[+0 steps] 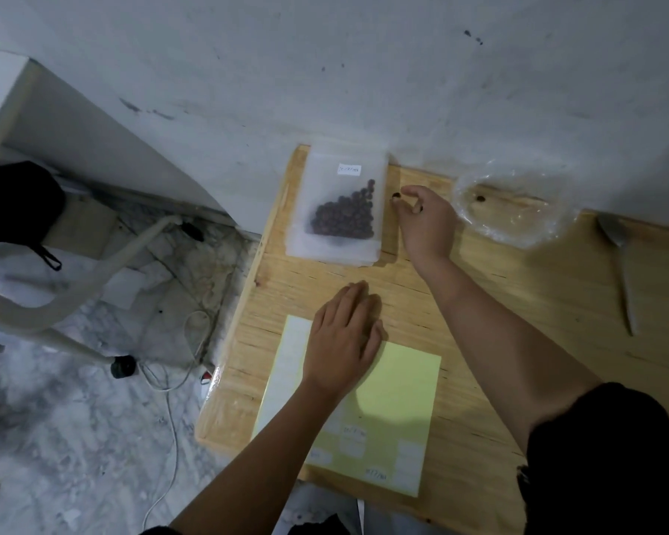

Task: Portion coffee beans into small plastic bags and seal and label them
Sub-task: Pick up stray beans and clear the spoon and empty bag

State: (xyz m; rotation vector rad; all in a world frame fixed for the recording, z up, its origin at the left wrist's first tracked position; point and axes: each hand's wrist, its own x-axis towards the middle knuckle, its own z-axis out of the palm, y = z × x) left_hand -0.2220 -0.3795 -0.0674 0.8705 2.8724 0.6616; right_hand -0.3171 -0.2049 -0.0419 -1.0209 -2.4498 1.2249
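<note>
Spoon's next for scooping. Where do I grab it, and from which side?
Take the spoon by its handle, near the end closest to you, coming from above on the near side. It lies flat on the table, bowl toward the wall and slim handle pointing back at you, so a pinch across the handle's sides probably suits best.

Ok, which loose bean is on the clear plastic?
The bean right of the right hand; the other bean sits between that hand and the bag.
</note>
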